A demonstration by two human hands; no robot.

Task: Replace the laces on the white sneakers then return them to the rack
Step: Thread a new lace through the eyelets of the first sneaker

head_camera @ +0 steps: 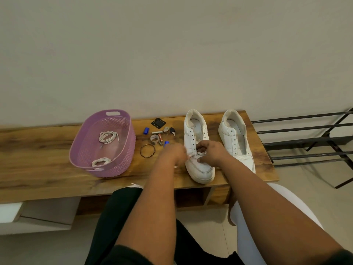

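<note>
Wooden bench [47,142] — on it a purple basket [80,150], small clutter [158,134], two white sneakers [196,142].

The left hand [174,153] is smeared by motion, so its fingers cannot be made out. The right hand [212,152] covers the lower eyelets of the near sneaker [198,165], and what its fingers pinch there cannot be told. The right forearm hides part of the toe of the far sneaker [234,138]. The rack [309,140] is cut off by the right edge. The small clutter [159,133] on the bench [38,150] is too small to name piece by piece.
</note>
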